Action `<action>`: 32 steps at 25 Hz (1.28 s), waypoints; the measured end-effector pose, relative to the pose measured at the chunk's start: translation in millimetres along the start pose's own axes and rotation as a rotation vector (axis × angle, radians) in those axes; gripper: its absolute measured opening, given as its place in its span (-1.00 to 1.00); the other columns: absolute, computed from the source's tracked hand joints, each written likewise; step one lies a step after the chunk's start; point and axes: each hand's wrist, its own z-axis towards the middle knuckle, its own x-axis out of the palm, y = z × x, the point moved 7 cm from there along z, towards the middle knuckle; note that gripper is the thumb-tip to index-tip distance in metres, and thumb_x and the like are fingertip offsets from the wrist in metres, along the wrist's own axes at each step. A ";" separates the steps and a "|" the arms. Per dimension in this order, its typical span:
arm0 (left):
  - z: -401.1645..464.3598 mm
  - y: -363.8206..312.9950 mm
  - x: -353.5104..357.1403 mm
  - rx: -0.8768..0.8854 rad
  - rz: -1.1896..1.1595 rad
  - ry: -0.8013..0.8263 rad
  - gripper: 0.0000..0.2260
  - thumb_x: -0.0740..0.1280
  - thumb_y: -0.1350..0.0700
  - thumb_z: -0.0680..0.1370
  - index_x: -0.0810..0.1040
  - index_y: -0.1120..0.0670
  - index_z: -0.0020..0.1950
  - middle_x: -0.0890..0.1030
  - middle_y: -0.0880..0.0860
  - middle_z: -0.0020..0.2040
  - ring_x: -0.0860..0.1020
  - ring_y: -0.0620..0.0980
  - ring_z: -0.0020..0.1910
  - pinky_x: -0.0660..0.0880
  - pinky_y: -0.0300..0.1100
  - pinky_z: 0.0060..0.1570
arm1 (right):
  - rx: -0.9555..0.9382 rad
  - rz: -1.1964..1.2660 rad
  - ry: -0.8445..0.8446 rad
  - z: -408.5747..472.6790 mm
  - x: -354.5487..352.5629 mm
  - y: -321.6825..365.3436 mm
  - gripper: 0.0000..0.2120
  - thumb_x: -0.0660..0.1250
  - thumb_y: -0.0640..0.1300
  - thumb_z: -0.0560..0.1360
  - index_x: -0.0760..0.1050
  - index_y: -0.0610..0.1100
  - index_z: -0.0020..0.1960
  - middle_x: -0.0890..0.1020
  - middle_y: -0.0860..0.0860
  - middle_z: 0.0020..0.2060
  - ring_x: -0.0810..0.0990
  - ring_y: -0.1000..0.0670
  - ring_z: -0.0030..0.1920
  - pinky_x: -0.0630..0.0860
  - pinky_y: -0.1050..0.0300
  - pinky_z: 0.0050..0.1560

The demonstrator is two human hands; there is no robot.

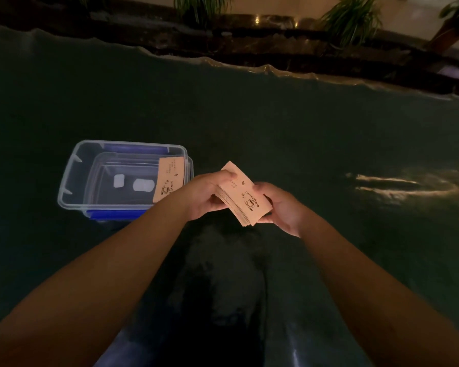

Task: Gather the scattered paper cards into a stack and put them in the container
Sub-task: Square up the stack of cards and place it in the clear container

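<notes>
— Looking at the hands first: where did the cards sit?

— A stack of paper cards (243,195) was held up between both hands, above the dark green tabletop (249,123) and just to the right of the container. The left hand (206,195) gripped the stack's left long side, thumb lying over the top card near its far corner, the other fingers curled underneath. The right hand (281,205) closed on the right side, thumb on the top card's edge and fingers hidden below.

— How many of each thing?

— One stack in the hands; its edge showed many thin layers, too fine to count. One further single card (169,178) lay inside the clear plastic container (69,178), leaning against its right wall. One container, with blue clips (114,213) at its near and far sides. Two hands, both bare. (Two pale patches showed through the container's floor; I could not tell what they were.)

— And how far open were the hands?

— Neither was spread. Both were partly curled, pinching the stack from opposite sides, so it was clamped between them and tilted, its far end pointing up and left. The top card showed a printed coffee cup and the word "COFFEE".

— Was the stack touching the container?

— No, it was apart from it, near the right rim, with the left wrist passing in front of the container's near right corner.
</notes>
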 end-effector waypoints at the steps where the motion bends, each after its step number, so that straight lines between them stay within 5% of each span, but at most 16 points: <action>1: -5.8 -4.0 -2.8 0.009 -0.031 0.001 -0.67 0.52 0.01 0.52 0.63 0.08 0.24 0.79 0.11 0.01 0.72 0.10 0.11 0.70 0.06 0.00 | -0.019 -0.007 0.027 -2.0 9.0 4.5 -0.60 0.22 0.06 0.67 0.53 -0.11 0.41 0.70 -0.14 0.26 0.65 -0.18 0.30 0.55 -0.29 0.33; 7: -40.3 -32.8 -37.6 0.121 -0.070 -0.060 -0.68 0.45 0.00 0.57 0.60 0.10 0.28 0.77 0.17 0.10 0.70 0.18 0.15 0.62 0.18 0.17 | -0.053 -0.093 0.092 -11.4 80.8 37.1 -0.64 0.19 0.15 0.67 0.55 -0.01 0.33 0.72 -0.11 0.14 0.70 -0.15 0.17 0.64 -0.15 0.20; 11: -68.5 -54.3 -72.3 0.204 -0.106 -0.076 -0.74 0.39 0.00 0.60 0.63 0.08 0.24 0.78 0.15 0.02 0.76 0.16 0.02 0.63 0.13 0.01 | -0.066 -0.077 0.101 -6.6 133.6 58.4 -0.61 0.19 0.12 0.67 0.51 -0.05 0.38 0.70 -0.16 0.18 0.68 -0.20 0.20 0.59 -0.27 0.29; 16: -97.4 -63.4 -121.9 0.250 -0.201 -0.093 -0.72 0.44 0.03 0.56 0.61 -0.02 0.27 0.79 0.10 0.01 0.73 0.17 0.08 0.69 0.08 -0.19 | -0.105 0.095 0.080 4.9 200.3 82.5 -0.65 0.22 0.12 0.64 0.54 0.05 0.37 0.71 -0.13 0.20 0.68 -0.21 0.22 0.58 -0.30 0.29; 20: -108.3 -63.2 -161.5 0.243 -0.175 -0.136 -0.67 0.46 0.04 0.56 0.58 -0.01 0.32 0.78 0.13 0.07 0.75 0.15 0.07 0.71 0.05 -0.18 | -0.091 0.064 0.092 12.3 237.8 88.1 -0.61 0.25 0.15 0.65 0.48 0.07 0.44 0.69 -0.09 0.25 0.65 -0.17 0.25 0.60 -0.25 0.28; 26: -88.5 -62.6 -217.9 0.137 -0.109 -0.264 -0.70 0.49 0.05 0.54 0.59 -0.01 0.26 0.80 0.11 -0.04 0.76 0.15 0.01 0.70 0.11 -0.16 | -0.072 -0.097 -0.023 23.7 235.7 93.5 -0.70 0.12 0.19 0.70 0.56 0.10 0.20 0.68 -0.02 0.20 0.64 -0.06 0.23 0.57 -0.12 0.27; 28: -75.5 -56.1 -224.2 0.098 -0.069 -0.282 -0.71 0.50 0.07 0.54 0.60 -0.01 0.24 0.78 0.13 0.02 0.75 0.16 0.02 0.69 0.14 -0.13 | -0.069 -0.130 -0.067 25.8 224.1 93.0 -0.74 0.14 0.21 0.69 0.53 0.12 0.12 0.67 0.05 0.09 0.65 0.00 0.14 0.58 0.01 0.09; 32: -50.5 -44.2 -219.6 0.055 0.000 -0.271 -0.76 0.49 0.07 0.54 0.62 -0.02 0.20 0.79 0.11 -0.01 0.76 0.13 -0.06 0.69 0.11 -0.18 | -0.073 -0.155 -0.137 35.3 205.2 87.6 -0.65 0.18 0.22 0.67 0.48 0.04 0.31 0.63 0.03 0.12 0.62 0.04 0.12 0.56 0.08 0.05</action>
